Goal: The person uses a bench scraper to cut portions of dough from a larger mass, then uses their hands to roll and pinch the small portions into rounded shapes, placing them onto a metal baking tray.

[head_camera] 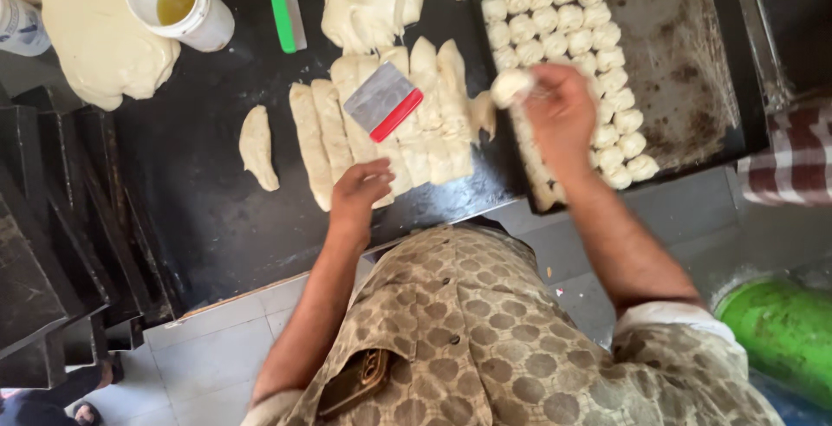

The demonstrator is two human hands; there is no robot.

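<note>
Dough ball (510,86) in right hand (562,114) grip

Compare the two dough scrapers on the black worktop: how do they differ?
The red-handled scraper lies on top of the dough strips, turned at a slant; the green-handled scraper lies on the bare black worktop, nearly upright in the view. The red-handled one sits closer to the left hand; the green-handled one lies by the white tub. Both have a flat metal blade with a coloured grip along one edge.

Even soft daylight, slight motion blur
</note>
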